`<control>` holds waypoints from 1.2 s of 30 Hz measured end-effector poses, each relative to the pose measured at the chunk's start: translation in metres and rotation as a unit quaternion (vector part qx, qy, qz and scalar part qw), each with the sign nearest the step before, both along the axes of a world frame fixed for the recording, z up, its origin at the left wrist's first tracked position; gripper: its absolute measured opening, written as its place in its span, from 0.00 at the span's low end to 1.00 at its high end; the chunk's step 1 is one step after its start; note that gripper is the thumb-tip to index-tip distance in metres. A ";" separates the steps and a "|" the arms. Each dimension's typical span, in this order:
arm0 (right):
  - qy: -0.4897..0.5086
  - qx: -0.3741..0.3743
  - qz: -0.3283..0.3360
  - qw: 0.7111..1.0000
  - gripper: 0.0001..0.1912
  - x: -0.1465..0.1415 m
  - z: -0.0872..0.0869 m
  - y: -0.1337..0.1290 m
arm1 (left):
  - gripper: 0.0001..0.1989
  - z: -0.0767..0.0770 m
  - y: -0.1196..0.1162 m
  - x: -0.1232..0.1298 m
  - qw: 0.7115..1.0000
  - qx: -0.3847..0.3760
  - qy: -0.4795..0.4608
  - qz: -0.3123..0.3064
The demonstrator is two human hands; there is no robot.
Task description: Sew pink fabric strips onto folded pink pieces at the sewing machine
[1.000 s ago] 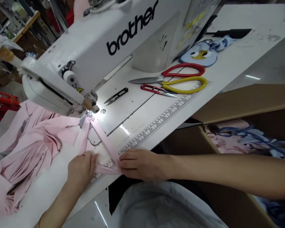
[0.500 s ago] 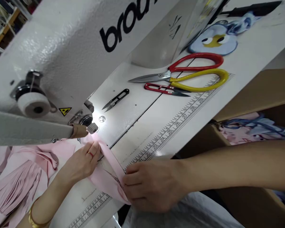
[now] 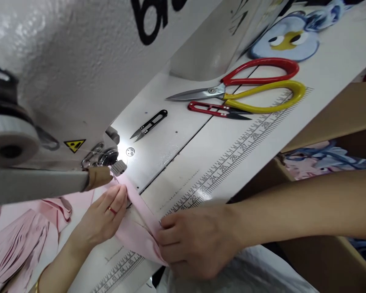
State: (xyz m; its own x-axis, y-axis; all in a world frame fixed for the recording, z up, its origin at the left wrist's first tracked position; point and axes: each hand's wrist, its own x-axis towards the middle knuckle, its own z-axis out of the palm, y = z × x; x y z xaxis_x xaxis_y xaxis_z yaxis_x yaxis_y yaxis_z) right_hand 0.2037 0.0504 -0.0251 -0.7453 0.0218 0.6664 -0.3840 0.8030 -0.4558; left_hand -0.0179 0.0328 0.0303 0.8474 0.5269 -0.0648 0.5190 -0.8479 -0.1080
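Observation:
A pink fabric strip (image 3: 143, 209) runs from under the sewing machine's needle area down to my right hand, and a second fold of it loops below. My left hand (image 3: 108, 211), with a red ring, pinches the strip just in front of the presser foot area, fingers together. Curled fingers of my right hand (image 3: 198, 238) grip the strip near the table's front edge; the fingertips are partly hidden. The sewing machine (image 3: 64, 81) overhangs the left side, its lamp lighting the fabric. More pink fabric (image 3: 24, 240) lies gathered left of my left wrist.
Black thread snips (image 3: 149, 125), red thread snips (image 3: 207, 109) and large scissors (image 3: 215, 90) with red and yellow handles lie on the table (image 3: 183, 162). A blue-and-white bird-faced fabric piece (image 3: 285, 38) is behind them. A cardboard box (image 3: 332, 110) with printed cloth stands at right.
The view has shifted closer to the machine, whose head fills more of the left side. Both hands keep their hold on the pink strip, almost in place.

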 end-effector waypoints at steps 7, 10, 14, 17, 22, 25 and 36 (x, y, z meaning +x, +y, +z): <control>-0.036 0.041 0.036 0.998 0.14 0.002 0.000 0.000 | 0.16 -0.013 -0.027 0.021 0.977 0.033 -0.122 0.175; -0.030 0.042 0.033 0.998 0.13 0.004 -0.001 -0.002 | 0.18 -0.019 -0.037 0.030 0.962 0.016 -0.150 0.229; -0.027 0.039 0.024 0.999 0.10 0.007 -0.003 -0.003 | 0.19 -0.026 -0.043 0.032 0.946 -0.006 -0.172 0.275; -0.045 0.051 0.032 0.997 0.10 0.006 -0.004 -0.002 | 0.19 -0.030 -0.040 0.027 0.941 0.002 -0.188 0.282; -0.061 0.062 0.016 0.996 0.13 -0.001 -0.001 0.008 | 0.19 -0.031 -0.023 0.016 0.942 0.008 -0.177 0.283; -0.056 0.075 -0.003 0.996 0.13 -0.007 0.001 0.016 | 0.18 -0.031 -0.018 0.013 0.940 0.011 -0.150 0.305; -0.064 0.160 -0.044 0.984 0.12 -0.027 -0.002 0.042 | 0.16 -0.032 -0.015 0.011 0.948 0.007 -0.116 0.298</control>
State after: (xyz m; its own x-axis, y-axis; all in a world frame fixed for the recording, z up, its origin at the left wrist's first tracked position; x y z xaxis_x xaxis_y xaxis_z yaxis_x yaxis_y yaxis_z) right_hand 0.1766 0.0920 -0.0271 -0.8280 -0.1052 0.5507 -0.2625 0.9406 -0.2151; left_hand -0.0070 0.0177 -0.0017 0.3903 0.9155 0.0978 0.9160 -0.3968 0.0587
